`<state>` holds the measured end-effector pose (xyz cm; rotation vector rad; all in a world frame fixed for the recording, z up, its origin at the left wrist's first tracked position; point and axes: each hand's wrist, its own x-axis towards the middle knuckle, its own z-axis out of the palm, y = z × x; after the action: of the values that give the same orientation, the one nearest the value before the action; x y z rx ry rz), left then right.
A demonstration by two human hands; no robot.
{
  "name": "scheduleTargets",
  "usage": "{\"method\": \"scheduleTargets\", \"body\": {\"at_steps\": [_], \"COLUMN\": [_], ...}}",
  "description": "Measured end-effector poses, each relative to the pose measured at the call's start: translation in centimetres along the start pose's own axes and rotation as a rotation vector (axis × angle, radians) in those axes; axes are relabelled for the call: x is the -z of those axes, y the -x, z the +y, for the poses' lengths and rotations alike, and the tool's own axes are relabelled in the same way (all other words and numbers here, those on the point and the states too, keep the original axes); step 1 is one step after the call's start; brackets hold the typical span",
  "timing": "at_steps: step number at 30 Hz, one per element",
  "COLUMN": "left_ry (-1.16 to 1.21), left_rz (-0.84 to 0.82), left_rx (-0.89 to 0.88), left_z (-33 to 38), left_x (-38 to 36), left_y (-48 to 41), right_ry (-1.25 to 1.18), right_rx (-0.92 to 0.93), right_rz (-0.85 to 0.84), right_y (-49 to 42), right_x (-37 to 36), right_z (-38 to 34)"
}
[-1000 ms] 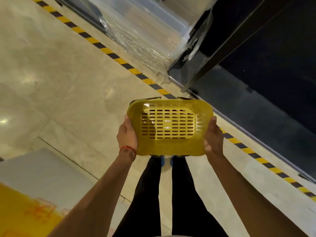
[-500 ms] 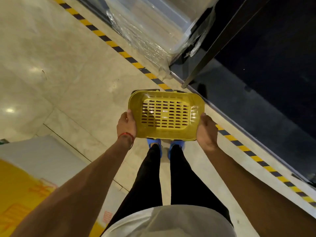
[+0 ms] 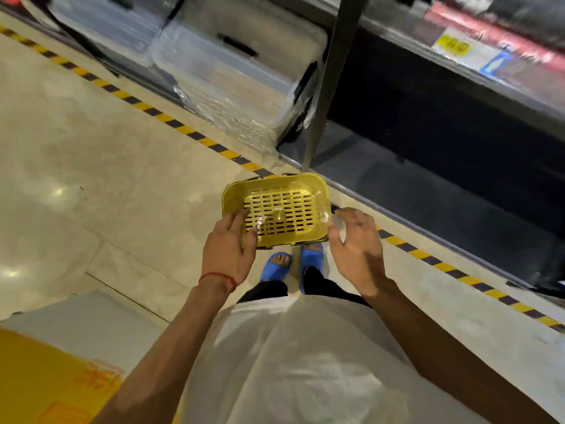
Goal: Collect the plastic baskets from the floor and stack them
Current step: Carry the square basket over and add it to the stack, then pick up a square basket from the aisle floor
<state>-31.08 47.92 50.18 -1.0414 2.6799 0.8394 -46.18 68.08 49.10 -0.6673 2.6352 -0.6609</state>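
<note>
Below, basket (image 3: pixel 276 209): yellow, slotted bottom, upright on the floor (image 3: pixel 101 166) just ahead of the blue sandals (image 3: pixel 276 266), beside the striped tape (image 3: pixel 171 120).
Left hand (image 3: pixel 227 250): fingers spread and loose, overlapping the basket's near-left corner in view; whether it touched the basket could not be told; nothing gripped.
Right hand (image 3: pixel 356 244): unclenched, fingers curled, just right of the basket's rim, apart from it, grasping nothing.
Wrist: red thread (image 3: pixel 218 278) on the left.
Shelf (image 3: pixel 428 166): dark, low, beyond the tape, with wrapped clear bins (image 3: pixel 232 71) to its left.
</note>
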Motion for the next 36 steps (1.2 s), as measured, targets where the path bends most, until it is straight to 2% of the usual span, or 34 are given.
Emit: {"method": "scheduleTargets", "body": {"at_steps": [3,11,19,27,36], "left_ry": [0.003,-0.116,-0.238,-0.384,-0.465], "left_rz": [-0.025,-0.146,-0.163,-0.234,-0.278], "left_rx": [-0.145,-0.549,-0.899,-1.211,-1.424], "left_z": [1.6,5.8,13.5,24.0,37.0], "left_x": [1.0,2.7,1.5,-6.7,-19.7], "left_y": [0.2,-0.6,1.9,10.8,27.1], "right_ry": [0.039,-0.079,-0.127,-0.072,-0.053], "right_rx": [-0.056,-0.254,-0.502,-0.819,-1.065], "right_rz": [0.028,0.278,0.562,0.798,0.953], "right_y": [1.5,9.2,19.4,31.1,47.6], "right_x": [1.6,4.2,5.8,9.0,11.8], "right_z": [-0.9,-2.0,1.9,10.1,21.3]}}
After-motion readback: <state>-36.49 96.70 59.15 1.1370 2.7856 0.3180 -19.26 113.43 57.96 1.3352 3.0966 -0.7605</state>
